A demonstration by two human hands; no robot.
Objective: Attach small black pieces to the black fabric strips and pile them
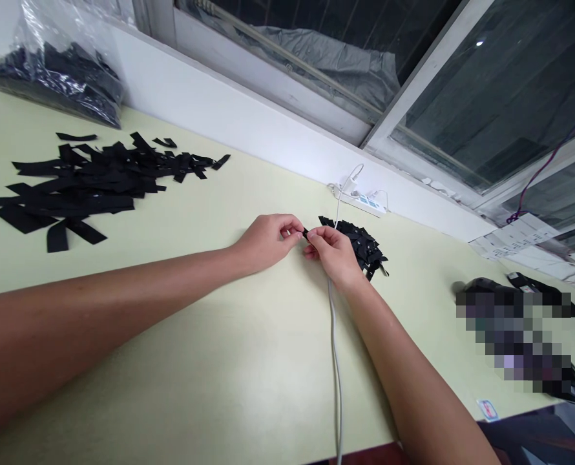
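Note:
Between my two hands, over the middle of the table, is a small black fabric strip [305, 233], mostly covered by fingertips. My left hand [269, 241] pinches its left end with thumb and forefinger. At the other end, my right hand [334, 252] is closed on the strip too. Just behind and right of my right hand lies a pile of short black pieces [362, 242], partly hidden by that hand. A wider heap of loose black strips [98, 171] is spread on the table [195, 361] to the left.
A clear plastic bag [59, 84] of black pieces stands at the back left. A white power strip [364, 200] sits by the wall, and its grey cable [336, 361] runs under my right wrist to the front edge. Dark, partly pixelated items [510, 329] lie at right.

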